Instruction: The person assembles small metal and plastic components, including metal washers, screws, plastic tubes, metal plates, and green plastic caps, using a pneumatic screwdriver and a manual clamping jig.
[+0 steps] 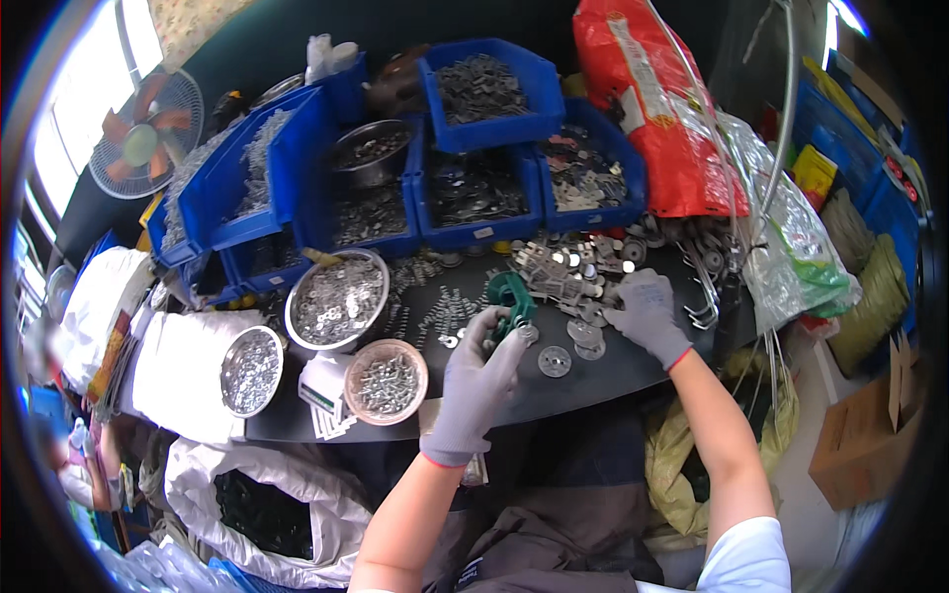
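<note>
My left hand [479, 385], in a grey glove, grips a green bracket-like part [510, 294] above the dark table. A small round metal piece [529, 332] shows at the lower end of the green part, by my fingertips. My gloved right hand [649, 314] is at the right edge of a pile of silver metal parts [559, 269]. Its fingers are bent and drawn together; what they hold, if anything, is hidden. Between the hands lie round metal discs [586, 339], and a single holed disc [555, 362] rests nearer the table edge. Loose springs [453, 308] lie left of the green part.
Blue bins [481, 234] of small metal parts line the back, one stacked on top. Bowls of washers [337, 344] and screws [387, 419] stand at left. Metal hooks [704, 314] and a red bag [682, 173] are at right. An open white sack [188, 474] sits below the table.
</note>
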The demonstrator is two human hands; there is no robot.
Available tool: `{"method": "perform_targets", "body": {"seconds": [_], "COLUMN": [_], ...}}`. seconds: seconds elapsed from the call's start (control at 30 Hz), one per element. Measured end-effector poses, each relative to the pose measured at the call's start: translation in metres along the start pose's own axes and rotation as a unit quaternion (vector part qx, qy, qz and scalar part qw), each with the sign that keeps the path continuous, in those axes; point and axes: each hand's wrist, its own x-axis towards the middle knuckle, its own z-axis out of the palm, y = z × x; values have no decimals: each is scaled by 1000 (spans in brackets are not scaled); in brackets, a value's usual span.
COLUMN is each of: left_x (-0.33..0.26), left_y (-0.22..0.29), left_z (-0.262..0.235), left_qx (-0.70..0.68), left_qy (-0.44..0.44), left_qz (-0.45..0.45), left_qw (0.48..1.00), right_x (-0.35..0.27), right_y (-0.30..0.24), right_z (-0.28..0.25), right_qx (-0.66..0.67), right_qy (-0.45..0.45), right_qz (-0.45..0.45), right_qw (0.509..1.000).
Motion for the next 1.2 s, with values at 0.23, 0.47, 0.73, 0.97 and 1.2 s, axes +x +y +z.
{"method": "perform_targets", "body": {"seconds": [0.23,0.47,0.73,0.97,1.2], "left_x": [3,-17,-25,-41,-59], "left_y": [-5,-19,16,44,32], "left_z": [-6,-7,-27,-57,-83], "left_qx": [48,164,491,37,-116], "left_qy": [8,21,-13,-92,-48], "left_qz": [56,228,401,125,125], "left_qw": [997,960,773,987,984], "right_x": [-56,-65,-51,-17,3], "right_y": [-79,-115,-158,-168,-169], "right_z": [-100,-125,-118,-105,-18], "right_qx": [418,385,284,210,47], "right_qy": [128,94,250,224,-82], "right_qz": [-178,-244,-282,-366,-50], "right_qw": [882,885,882,878,994]}}
